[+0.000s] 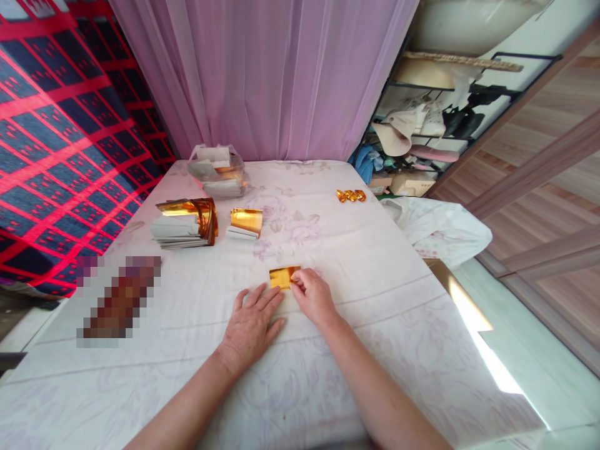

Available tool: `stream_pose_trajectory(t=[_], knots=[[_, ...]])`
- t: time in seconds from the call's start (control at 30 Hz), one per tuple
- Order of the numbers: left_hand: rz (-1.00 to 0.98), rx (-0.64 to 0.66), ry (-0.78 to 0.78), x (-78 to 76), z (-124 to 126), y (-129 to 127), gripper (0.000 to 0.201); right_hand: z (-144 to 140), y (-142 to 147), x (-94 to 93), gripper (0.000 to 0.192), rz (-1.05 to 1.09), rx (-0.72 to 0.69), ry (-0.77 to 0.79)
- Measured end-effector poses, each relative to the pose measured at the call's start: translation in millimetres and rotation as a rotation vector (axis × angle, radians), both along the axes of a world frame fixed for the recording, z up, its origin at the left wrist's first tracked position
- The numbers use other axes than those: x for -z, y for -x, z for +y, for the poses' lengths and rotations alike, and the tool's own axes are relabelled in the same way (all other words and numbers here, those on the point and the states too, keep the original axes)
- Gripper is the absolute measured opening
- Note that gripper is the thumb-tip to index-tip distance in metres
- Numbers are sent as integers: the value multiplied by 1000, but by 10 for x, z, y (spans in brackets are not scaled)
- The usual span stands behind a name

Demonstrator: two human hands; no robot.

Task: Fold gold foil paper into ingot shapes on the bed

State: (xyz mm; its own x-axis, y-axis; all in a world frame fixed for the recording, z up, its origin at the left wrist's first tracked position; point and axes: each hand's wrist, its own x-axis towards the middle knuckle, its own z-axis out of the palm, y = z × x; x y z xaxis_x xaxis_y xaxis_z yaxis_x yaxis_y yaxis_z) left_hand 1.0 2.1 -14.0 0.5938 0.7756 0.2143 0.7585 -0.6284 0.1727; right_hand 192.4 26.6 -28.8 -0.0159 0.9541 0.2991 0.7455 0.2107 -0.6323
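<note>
A small gold foil paper (pixel 281 277) lies flat on the cloth in front of me. My right hand (pixel 310 294) pinches its right end between thumb and fingers. Palm down, my left hand (pixel 253 322) rests on the cloth with its fingers spread, the fingertips at the paper's lower edge. Beyond the hands is a short stack of gold foil paper (pixel 247 219) with pale backs. To its left sits a thicker stack of foil paper (pixel 180 230). Several folded gold foil pieces (pixel 350 195) stand in a row at the far right.
A clear plastic bag (pixel 218 172) with more paper is at the table's back left. A blurred, pixelated patch (pixel 122 300) covers something at the left. Purple curtain (pixel 272 81) hangs behind the table. A shelf (pixel 422 134) and a white bag (pixel 440 231) flank the right edge.
</note>
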Motion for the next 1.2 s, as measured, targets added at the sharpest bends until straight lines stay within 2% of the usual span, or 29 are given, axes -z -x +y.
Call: stream_pose_trajectory(t=[0.23, 0.67, 0.87, 1.03, 1.2], knots=[[-22, -6, 24, -13, -19, -5, 42, 0, 40, -6, 5, -39, 24, -7], [-38, -20, 94, -44, -24, -17, 35, -6, 129, -49, 9, -56, 51, -9], [-73, -10, 159, -36, -12, -5, 47, 4, 147, -63, 12, -51, 55, 5], [-101, -9, 161, -35, -6, 10, 50, 20, 91, -32, 12, 5, 12, 13], [-33, -6, 108, -15, -9, 18, 45, 34, -22, -4, 19, 61, -75, 42]])
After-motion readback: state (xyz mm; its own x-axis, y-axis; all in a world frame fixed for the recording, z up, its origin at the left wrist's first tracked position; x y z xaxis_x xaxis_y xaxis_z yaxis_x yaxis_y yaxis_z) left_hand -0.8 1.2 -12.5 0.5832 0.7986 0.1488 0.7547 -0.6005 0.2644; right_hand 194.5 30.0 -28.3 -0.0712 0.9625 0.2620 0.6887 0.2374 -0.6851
